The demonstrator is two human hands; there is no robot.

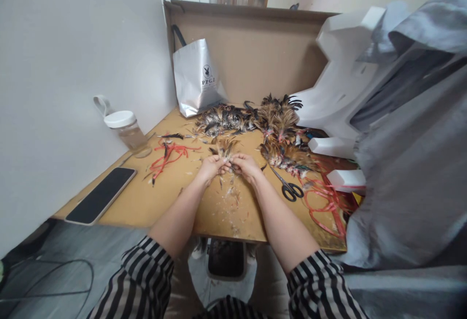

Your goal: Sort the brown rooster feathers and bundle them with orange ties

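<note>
Over the middle of the wooden table, a small bunch of brown feathers stands up between my two hands. My left hand pinches its base from one side. My right hand grips the same base from the other, fingertips close to the left ones. Beyond the hands lie a heap of loose dark feathers and several fuller brown feather bundles. Another bundle row lies to the right, with black-handled scissors just below it. Fluff and feather scraps litter the tabletop below my hands.
Red plastic strips lie left, and a red ribbon tangle lies right. A phone and a lidded jar stand along the left side. A silver bag leans at the back. White plastic furniture and grey cloth crowd the right.
</note>
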